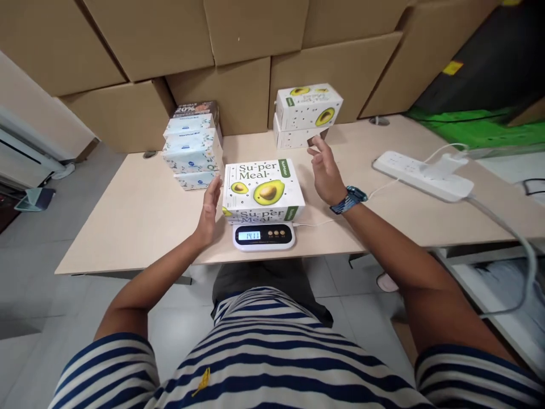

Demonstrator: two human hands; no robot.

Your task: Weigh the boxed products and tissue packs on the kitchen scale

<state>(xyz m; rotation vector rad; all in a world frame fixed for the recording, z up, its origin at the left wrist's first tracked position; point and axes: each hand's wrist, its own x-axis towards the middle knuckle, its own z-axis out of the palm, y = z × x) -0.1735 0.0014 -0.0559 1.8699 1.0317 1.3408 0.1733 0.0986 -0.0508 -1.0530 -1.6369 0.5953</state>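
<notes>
A white box printed with avocados and the words "Su-per Meal" [264, 190] rests on a small digital kitchen scale [264, 236], whose lit display seems to read 1411. Just left of the box is my left hand [208, 213], fingers stretched upright along its side; whether it touches the box I cannot tell. My right hand [326, 170] hovers to the right, apart from the box, with its fingers loosely spread and nothing in them. A blue patterned watch [349, 200] circles my right wrist.
Tissue packs [193, 150] are stacked at the back left. Two more white boxes [309, 116] stand piled at the back right. A white power strip [421, 175] with a plugged-in charger lies on the right of the wooden table [128, 227]. Cardboard boxes [238, 34] wall off the back.
</notes>
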